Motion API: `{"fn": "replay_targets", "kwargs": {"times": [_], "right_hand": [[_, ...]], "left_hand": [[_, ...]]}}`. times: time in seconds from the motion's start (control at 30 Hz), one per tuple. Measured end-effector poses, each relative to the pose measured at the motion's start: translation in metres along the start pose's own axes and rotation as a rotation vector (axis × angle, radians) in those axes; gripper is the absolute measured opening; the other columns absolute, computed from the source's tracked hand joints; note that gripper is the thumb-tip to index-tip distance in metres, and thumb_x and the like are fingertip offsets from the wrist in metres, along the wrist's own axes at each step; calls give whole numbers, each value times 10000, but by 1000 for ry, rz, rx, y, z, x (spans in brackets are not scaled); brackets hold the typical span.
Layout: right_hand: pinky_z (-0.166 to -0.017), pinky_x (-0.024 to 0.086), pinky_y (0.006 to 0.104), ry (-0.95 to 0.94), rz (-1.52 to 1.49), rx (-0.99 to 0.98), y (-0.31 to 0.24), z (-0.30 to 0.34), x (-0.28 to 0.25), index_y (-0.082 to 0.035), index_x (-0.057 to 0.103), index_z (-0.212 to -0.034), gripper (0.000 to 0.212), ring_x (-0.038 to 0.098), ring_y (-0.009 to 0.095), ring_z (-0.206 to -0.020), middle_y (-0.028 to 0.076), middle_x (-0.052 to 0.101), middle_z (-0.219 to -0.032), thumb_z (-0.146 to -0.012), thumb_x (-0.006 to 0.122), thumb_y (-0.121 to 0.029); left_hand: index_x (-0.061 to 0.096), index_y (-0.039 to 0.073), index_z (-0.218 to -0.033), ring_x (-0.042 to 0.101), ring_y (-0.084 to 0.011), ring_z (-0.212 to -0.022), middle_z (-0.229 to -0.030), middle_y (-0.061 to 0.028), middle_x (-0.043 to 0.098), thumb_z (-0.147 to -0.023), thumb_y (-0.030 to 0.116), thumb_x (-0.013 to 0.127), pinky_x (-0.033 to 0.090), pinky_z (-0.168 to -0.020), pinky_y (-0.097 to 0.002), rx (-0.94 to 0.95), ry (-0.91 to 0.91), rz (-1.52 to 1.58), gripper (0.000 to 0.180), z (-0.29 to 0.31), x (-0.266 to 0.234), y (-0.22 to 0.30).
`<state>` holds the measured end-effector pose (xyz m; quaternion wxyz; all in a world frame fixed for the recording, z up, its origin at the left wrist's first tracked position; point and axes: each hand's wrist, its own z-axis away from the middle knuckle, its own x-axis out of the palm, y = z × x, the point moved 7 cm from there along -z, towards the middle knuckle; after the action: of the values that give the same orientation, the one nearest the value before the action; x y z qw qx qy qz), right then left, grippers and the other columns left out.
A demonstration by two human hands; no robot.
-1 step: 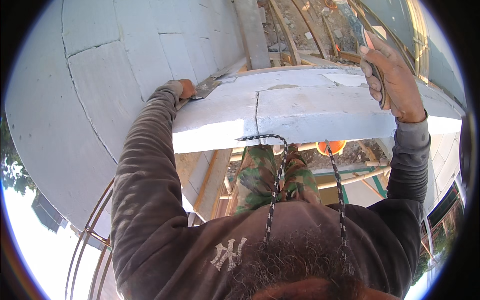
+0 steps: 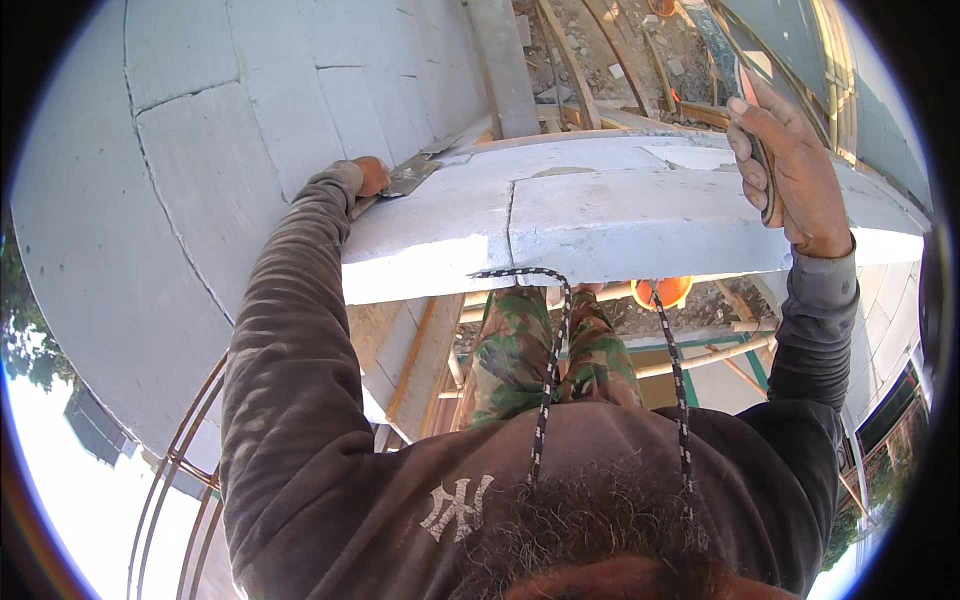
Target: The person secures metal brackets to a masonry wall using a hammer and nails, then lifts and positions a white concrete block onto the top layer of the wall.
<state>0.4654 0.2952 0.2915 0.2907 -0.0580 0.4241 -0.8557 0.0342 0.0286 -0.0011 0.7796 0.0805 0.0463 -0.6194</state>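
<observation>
You're facing a pale block ledge (image 2: 640, 215) running L to R in front of your body, w/ a tall pale block wall (image 2: 210, 150) rising on your L. Your L hand (image 2: 372, 177) is curling in where ledge & wall are meeting, right beside a flat grey piece (image 2: 412, 178) lying on the ledge; can't tell if the fingers are gripping it. Your R hand (image 2: 798, 170), over the ledge's R part, is closing round the handle of a long tool (image 2: 716, 48), its blue-grey end pointing up & away. Black-and-white cords (image 2: 555, 360) are hanging from your dark top (image 2: 600, 440). Below, an orange bucket (image 2: 676, 292) is showing past the ledge's near edge, w/ wooden boards (image 2: 425, 365) standing to its L.
</observation>
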Motion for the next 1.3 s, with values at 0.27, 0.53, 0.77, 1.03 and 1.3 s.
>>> {"fn": "replay_targets", "kwargs": {"times": [0.27, 0.53, 0.77, 1.03, 1.3], "right_hand": [[-406, 336, 170, 180, -238, -127, 28, 94, -35, -23, 479, -1451, 484, 431, 19, -477, -21, 498, -712, -1017, 569, -217], [-494, 369, 212, 389, -259, -423, 117, 194, -80, -33, 592, -1010, 142, 472, 43, -516, -32, 517, -633, -1012, 611, -174], [-519, 368, 286, 607, -67, -190, 282, 297, -82, -33, 561, -794, 295, 397, 81, -563, 21, 481, -613, -932, 726, -235], [-596, 395, 355, 478, -137, 48, 395, 333, -28, -40, 505, -832, 320, 416, 155, -639, 70, 427, -663, -960, 669, -283], [-866, 513, 489, 206, -167, 110, 508, 265, 14, -21, 691, -1094, 373, 651, 439, -979, 240, 700, -1009, -992, 588, -364]], "left_hand": [[509, 92, -1486, 582, -309, -1284, -1375, -156, 634, -1012, 335, 575, 414, -1106, -389, -99, 127, 196, 537, 43, -9, -14], [534, -33, -1417, 588, -296, -1283, -1375, -217, 613, -1026, 284, 602, 444, -1095, -370, 201, 995, 798, 508, 197, -98, 118], [633, -38, -1168, 680, -190, -954, -1038, -152, 707, -1013, 115, 612, 538, -853, -312, 928, 1280, 679, 220, 325, -48, 397], [535, 11, -1206, 631, -145, -977, -1098, -79, 618, -1019, 261, 614, 541, -876, -329, 680, -142, 1380, 322, 158, 150, 573], [537, 151, -938, 545, -140, -671, -735, 31, 501, -1006, 318, 608, 490, -654, -311, 163, -167, 1762, 194, -16, 250, 520]]}}
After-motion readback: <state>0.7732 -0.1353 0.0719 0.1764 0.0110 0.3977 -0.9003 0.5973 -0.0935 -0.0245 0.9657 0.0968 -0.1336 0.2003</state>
